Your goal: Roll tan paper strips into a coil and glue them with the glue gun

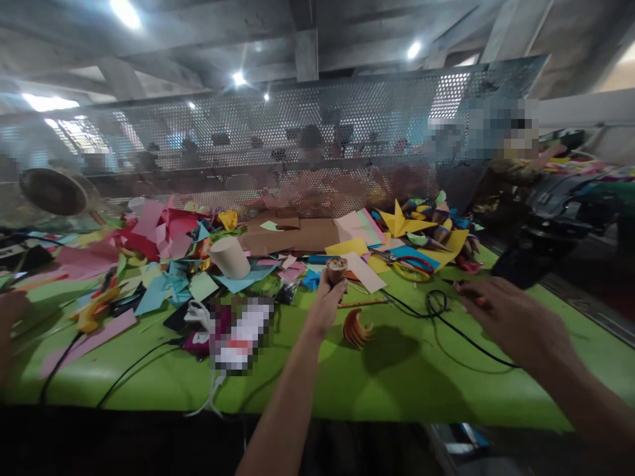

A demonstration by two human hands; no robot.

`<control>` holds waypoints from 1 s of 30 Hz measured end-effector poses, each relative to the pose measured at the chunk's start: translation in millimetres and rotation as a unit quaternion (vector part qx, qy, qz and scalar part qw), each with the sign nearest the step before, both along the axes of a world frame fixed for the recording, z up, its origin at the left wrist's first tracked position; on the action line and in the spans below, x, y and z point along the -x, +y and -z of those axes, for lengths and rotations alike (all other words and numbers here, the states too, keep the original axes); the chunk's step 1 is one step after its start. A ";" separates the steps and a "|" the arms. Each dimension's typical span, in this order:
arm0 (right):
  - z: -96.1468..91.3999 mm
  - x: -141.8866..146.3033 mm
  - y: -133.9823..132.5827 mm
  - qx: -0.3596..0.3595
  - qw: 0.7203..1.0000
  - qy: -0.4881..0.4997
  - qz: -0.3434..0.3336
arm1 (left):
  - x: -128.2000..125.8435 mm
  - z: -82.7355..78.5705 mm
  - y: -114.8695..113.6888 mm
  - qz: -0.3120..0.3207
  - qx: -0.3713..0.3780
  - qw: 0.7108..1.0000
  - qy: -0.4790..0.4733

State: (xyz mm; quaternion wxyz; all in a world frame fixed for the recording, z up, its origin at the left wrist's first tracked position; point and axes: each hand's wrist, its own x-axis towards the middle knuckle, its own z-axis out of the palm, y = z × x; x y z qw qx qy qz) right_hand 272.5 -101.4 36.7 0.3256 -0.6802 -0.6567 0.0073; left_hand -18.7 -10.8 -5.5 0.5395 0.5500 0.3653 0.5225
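Note:
My left hand (327,304) is closed around a small brown roll or cone (337,266), its pale, rough end facing up. To the right, my right hand (501,314) hovers over the green table with fingers bent together. A small dark-tipped thing with a bit of orange shows at its fingertips; blur hides its kind. Below my left hand lies a curled orange-brown fringed paper piece (356,329). A thin yellowish stick (364,303) rests just behind it. Scissors (415,266) with red and yellow handles lie further back.
Paper scraps (163,231) cover the green table's (317,390) back and left. A white paper roll (230,258), a blurred phone (243,334), a yellow glue gun (96,311) and a black cable (476,350) lie around. Another person's hand (10,317) is at the left edge.

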 end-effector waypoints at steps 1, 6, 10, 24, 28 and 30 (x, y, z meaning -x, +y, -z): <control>-2.7 23.0 -0.5 -0.017 0.995 -0.060 -0.074 | 0.6 0.7 0.5 -0.006 -0.003 1.000 0.003; 1.2 112.6 14.5 -0.012 0.948 -0.123 -0.294 | 2.5 1.9 0.1 -0.024 0.000 1.000 0.008; 14.0 126.5 33.0 0.053 0.951 -0.018 -0.304 | 1.9 1.0 0.0 -0.031 0.005 0.999 0.005; 51.9 139.3 25.3 0.128 0.980 -0.013 -0.152 | -4.8 -0.9 -3.6 0.021 0.049 0.998 -0.032; 43.4 126.2 35.1 0.106 0.969 0.108 -0.197 | -3.3 -1.8 -5.9 0.056 0.085 0.993 -0.055; 41.0 121.3 37.4 0.103 0.957 0.165 -0.216 | -2.0 -0.8 -6.2 0.057 0.108 0.990 -0.069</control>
